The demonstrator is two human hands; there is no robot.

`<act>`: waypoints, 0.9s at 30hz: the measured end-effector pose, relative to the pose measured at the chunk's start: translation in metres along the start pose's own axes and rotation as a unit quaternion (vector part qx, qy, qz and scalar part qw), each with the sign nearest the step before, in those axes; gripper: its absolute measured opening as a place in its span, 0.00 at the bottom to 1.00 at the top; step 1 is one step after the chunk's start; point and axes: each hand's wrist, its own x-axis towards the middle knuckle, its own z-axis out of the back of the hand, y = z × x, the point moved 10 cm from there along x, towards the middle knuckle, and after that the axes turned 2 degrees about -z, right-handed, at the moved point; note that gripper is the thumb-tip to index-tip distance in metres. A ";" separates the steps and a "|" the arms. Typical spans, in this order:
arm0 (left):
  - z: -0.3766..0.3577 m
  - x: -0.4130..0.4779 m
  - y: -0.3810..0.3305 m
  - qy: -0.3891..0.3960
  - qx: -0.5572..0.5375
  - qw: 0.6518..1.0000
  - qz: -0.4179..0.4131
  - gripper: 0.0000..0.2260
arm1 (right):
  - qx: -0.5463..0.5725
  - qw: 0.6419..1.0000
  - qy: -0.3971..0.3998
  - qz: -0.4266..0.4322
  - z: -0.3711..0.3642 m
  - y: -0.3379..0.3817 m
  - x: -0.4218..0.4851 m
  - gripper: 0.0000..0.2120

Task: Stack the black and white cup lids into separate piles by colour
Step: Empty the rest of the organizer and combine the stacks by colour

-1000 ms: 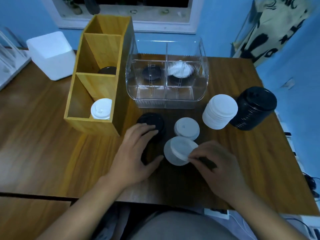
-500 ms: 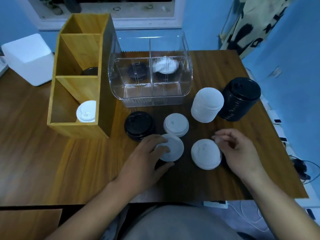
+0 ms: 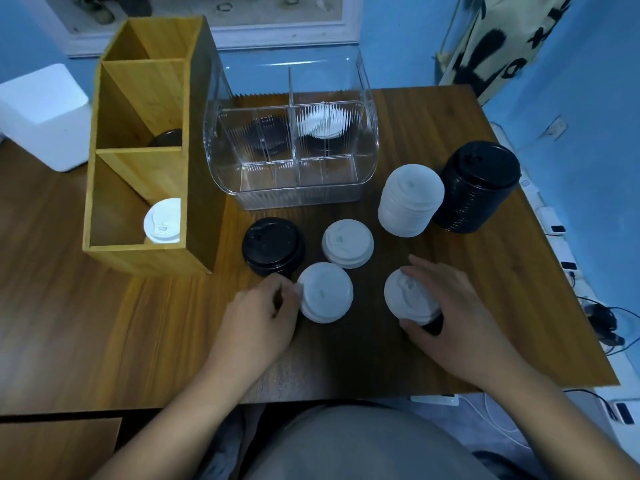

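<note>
White pile (image 3: 410, 202) beside black pile (image 3: 479, 188), both upright — nearer, flat: black lid (image 3: 273, 245), far white lid (image 3: 347, 243), left white lid (image 3: 325, 292), right white lid (image 3: 410, 301).

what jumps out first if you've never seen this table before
Two tall lid stacks stand at the right of the table: a white stack beside a black stack. Nearer the front edge, the left hand pinches the rim of a loose white lid, and the right hand grips a second white lid with something black under it. Behind stand a wooden box and a clear organiser, each holding black and white lids.
</note>
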 end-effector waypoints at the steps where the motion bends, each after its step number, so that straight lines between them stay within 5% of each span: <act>1: 0.003 0.000 -0.002 -0.001 0.048 0.999 -0.009 0.06 | 0.009 1.000 0.009 0.007 -0.001 0.000 -0.001 0.37; 4: 0.008 -0.003 -0.007 -0.015 0.127 0.991 -0.037 0.08 | 0.015 1.000 0.000 0.001 0.001 -0.004 -0.002 0.38; 11: -0.012 -0.001 -0.025 0.026 0.157 0.981 -0.110 0.38 | 0.029 0.999 -0.012 0.004 0.004 -0.006 0.001 0.36; 21: -0.042 -0.002 -0.038 0.120 0.066 0.969 -0.207 0.38 | 0.089 0.990 0.104 0.035 -0.002 -0.008 -0.008 0.42; 27: -0.044 -0.001 -0.031 0.095 0.044 0.974 -0.202 0.38 | 0.044 0.996 0.057 0.048 0.008 0.001 -0.005 0.34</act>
